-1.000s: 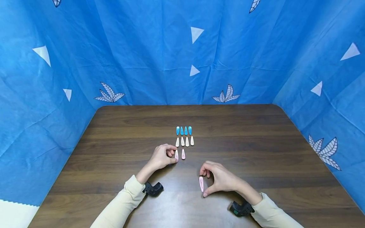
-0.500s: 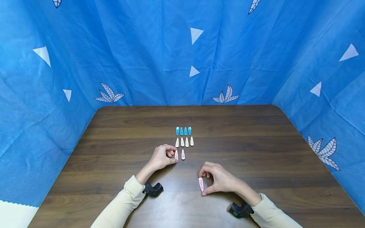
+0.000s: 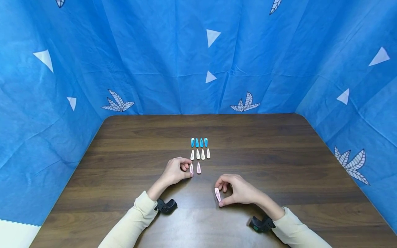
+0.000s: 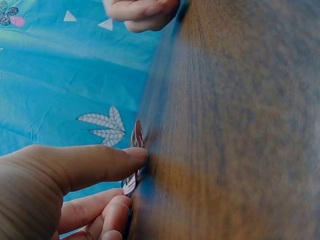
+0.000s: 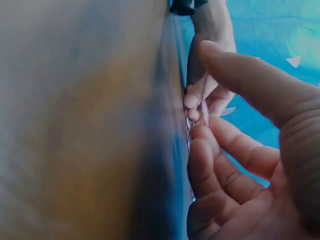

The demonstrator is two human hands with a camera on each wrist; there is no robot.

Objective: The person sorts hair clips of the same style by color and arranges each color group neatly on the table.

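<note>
My left hand (image 3: 175, 171) rests at the left end of the nearest row, thumb and forefinger at the two ends of a pink snap hair clip (image 3: 191, 168) lying on the table. A second pink hair clip (image 3: 199, 168) lies just right of it. My right hand (image 3: 238, 189) pinches another pink hair clip (image 3: 217, 194) lengthwise between thumb and forefinger, slightly above the table, nearer the front and to the right. In the right wrist view this held clip (image 5: 205, 112) shows edge-on. The left wrist view shows the left thumb (image 4: 115, 161) partly covering the clips.
Behind the pink clips lies a row of several cream hair clips (image 3: 198, 154), and farther back a row of several blue hair clips (image 3: 199, 142). The dark wooden table (image 3: 139, 137) is bounded by a blue patterned curtain (image 3: 149, 51) at the back and sides.
My right hand has moved slightly away from the front edge and left, lifting and tilting the pink hair clip. The left hand and the laid-out clips stay put.
</note>
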